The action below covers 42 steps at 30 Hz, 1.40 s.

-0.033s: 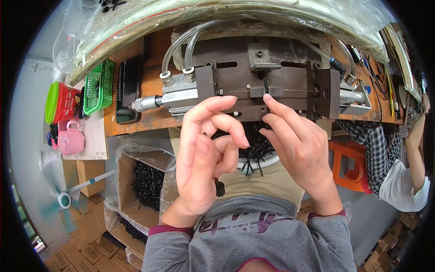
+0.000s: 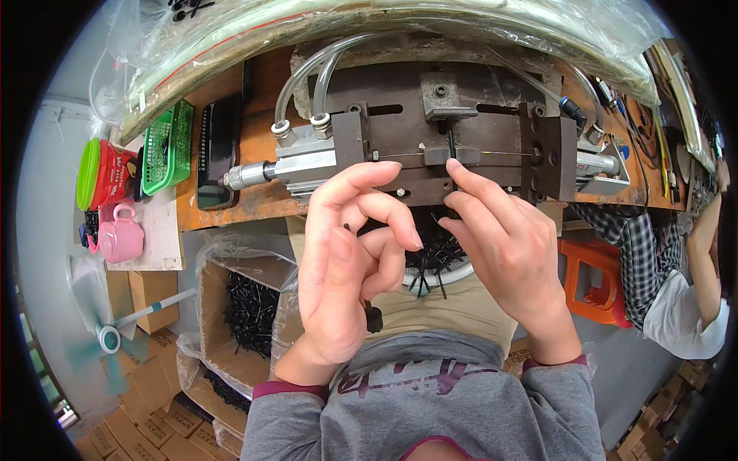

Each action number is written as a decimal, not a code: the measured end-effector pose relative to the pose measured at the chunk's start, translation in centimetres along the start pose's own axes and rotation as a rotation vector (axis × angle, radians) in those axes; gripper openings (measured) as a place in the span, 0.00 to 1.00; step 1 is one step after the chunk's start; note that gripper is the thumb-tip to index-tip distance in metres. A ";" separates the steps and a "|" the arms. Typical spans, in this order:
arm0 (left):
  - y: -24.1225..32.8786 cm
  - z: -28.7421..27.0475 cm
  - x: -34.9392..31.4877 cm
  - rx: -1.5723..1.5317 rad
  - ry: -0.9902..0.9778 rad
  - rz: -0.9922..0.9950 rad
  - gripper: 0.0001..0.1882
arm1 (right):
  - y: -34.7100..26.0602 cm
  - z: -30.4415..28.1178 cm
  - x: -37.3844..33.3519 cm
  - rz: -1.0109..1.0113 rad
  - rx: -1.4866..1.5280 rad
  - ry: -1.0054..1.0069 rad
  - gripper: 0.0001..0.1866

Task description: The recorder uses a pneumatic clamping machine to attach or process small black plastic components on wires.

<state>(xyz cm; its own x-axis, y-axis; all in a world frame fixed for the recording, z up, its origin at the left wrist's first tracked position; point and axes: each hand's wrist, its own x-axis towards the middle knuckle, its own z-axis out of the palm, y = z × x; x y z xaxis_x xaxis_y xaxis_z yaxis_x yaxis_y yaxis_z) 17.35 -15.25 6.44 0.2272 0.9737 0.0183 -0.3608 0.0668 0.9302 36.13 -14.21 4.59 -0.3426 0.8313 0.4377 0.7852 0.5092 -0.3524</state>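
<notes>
In the middle of the bench a dark metal fixture (image 2: 400,77) has a small grey block (image 2: 437,157) at its centre. A thin black rod (image 2: 451,140) sits upright in the picture at that block. My right hand (image 2: 507,246) has its index fingertip on the rod's near end, with the other fingers bent together below. My left hand (image 2: 346,261) is raised left of centre, index finger stretched and the rest curled. A small black tip (image 2: 347,227) shows above its thumb; the rest of that piece is hidden. Below my hands, many thin black parts (image 2: 434,265) lie in a white-rimmed container on my lap.
Metal cylinders with clear hoses (image 2: 296,73) flank the fixture. To the left are a black tray (image 2: 217,154), a green basket (image 2: 167,146) and a pink cup (image 2: 121,234). A plastic-lined carton (image 2: 211,300) holds black parts. An orange stool (image 2: 588,280) and another person's arm (image 2: 703,246) are at right.
</notes>
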 end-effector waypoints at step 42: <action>8.8 -0.6 30.7 1.778 -0.162 0.523 0.26 | -0.1 -1.0 0.5 0.001 -0.009 -0.095 0.18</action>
<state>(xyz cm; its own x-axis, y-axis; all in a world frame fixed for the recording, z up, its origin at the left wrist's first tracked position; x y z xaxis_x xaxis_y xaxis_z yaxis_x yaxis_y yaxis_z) 20.56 15.33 15.01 0.5310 0.7829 0.3242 0.8142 -0.5774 0.0609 36.42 -14.10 5.68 -0.3886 0.8497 0.3564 0.7902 0.5063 -0.3454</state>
